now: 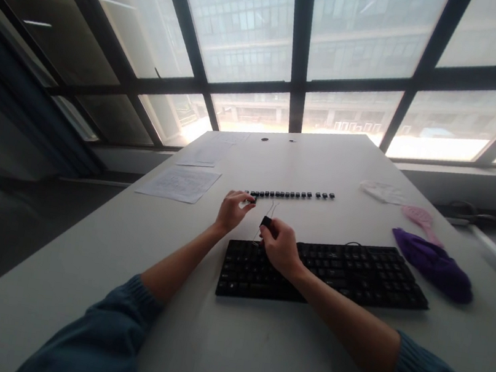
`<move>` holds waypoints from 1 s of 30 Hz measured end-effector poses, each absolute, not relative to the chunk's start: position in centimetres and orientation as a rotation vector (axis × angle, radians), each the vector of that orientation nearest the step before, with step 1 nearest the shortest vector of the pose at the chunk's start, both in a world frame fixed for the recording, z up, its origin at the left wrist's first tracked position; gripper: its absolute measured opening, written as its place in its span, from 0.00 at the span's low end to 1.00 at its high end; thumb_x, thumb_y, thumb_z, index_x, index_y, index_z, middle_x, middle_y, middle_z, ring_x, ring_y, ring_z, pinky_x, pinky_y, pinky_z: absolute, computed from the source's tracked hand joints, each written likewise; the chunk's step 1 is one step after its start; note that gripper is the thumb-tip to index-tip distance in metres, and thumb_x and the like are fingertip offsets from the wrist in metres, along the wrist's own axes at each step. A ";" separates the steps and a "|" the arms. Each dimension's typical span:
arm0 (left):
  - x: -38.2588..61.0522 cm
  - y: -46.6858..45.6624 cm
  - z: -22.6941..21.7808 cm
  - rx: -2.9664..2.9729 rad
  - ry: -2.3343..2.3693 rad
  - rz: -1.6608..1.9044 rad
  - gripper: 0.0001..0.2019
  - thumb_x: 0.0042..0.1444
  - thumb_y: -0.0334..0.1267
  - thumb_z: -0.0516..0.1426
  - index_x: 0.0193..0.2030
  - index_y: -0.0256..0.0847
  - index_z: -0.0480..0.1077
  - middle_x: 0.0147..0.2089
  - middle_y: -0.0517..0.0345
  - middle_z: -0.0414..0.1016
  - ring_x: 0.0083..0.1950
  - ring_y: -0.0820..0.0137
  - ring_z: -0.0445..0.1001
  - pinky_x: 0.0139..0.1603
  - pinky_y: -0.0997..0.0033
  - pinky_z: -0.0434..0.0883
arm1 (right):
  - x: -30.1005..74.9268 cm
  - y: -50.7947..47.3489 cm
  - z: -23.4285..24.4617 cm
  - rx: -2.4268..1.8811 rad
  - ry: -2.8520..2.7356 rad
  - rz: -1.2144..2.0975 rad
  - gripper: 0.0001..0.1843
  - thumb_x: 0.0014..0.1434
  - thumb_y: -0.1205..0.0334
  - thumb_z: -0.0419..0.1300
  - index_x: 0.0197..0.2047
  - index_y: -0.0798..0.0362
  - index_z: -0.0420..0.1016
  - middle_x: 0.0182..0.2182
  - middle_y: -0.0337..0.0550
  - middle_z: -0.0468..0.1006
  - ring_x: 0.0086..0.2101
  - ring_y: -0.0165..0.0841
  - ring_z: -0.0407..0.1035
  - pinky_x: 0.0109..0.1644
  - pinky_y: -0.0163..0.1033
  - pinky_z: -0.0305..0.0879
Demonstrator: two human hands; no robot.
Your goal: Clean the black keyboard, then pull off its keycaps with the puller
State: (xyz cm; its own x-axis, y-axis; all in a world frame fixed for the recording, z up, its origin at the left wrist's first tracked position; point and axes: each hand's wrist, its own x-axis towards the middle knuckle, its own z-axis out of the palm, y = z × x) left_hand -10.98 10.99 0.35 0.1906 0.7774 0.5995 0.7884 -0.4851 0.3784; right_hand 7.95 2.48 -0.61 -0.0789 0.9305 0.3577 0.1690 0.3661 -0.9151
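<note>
dark blue sleeves (99, 338) lie nearest. the right hand (281, 248) pinches a black keycap (266, 220) just above the keyboard (356, 275). it seems light, hard and slippery, best taken at its sides. the left hand (233, 208) pinches the end of the keycap row (293, 193) beyond.

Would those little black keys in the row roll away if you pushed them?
Probably not. The keycaps look blocky and sit flat on the table, so they would likely slide. They seem small, so probably light; the left hand touches one with its fingertips.

Black item (266, 221) in right hand (282, 250) indistinct
</note>
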 end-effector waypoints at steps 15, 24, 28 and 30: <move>-10.0 15.7 -1.7 -2.343 -1.640 -0.921 0.02 0.54 0.36 0.63 0.36 0.44 0.78 0.45 0.53 0.79 0.51 0.55 0.67 0.53 0.52 0.61 | 7.9 2.5 -0.8 -1.026 -1.573 0.903 0.10 0.61 0.58 0.56 0.28 0.51 0.66 0.22 0.39 0.72 0.24 0.33 0.68 0.29 0.36 0.61; -10.2 16.1 -1.9 -2.334 -1.697 -1.009 0.03 0.52 0.34 0.65 0.34 0.45 0.78 0.45 0.54 0.78 0.51 0.57 0.67 0.55 0.53 0.63 | 7.9 2.5 -0.7 -1.029 -1.574 0.903 0.10 0.61 0.59 0.56 0.28 0.51 0.66 0.22 0.38 0.72 0.25 0.32 0.68 0.29 0.35 0.61; -10.5 16.1 -1.9 -2.320 -1.700 -1.052 0.07 0.51 0.34 0.66 0.38 0.44 0.78 0.46 0.53 0.77 0.51 0.57 0.67 0.56 0.54 0.64 | 7.9 2.5 -0.7 -1.028 -1.573 0.905 0.10 0.61 0.59 0.57 0.29 0.51 0.66 0.22 0.38 0.72 0.24 0.32 0.67 0.29 0.35 0.61; -10.8 16.0 -1.6 -2.307 -1.677 -1.105 0.10 0.51 0.34 0.66 0.42 0.44 0.78 0.47 0.52 0.76 0.51 0.58 0.68 0.56 0.55 0.64 | 7.9 2.5 -0.7 -1.025 -1.561 0.902 0.10 0.60 0.58 0.57 0.29 0.51 0.67 0.22 0.38 0.72 0.24 0.32 0.67 0.29 0.35 0.61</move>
State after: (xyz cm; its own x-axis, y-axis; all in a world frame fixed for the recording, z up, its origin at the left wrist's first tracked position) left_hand -10.80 15.98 -1.57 0.1390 0.7958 0.5894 0.8556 -0.3962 0.3332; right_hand 7.94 2.48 -0.69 -0.1203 0.9325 0.3406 0.1704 0.3574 -0.9183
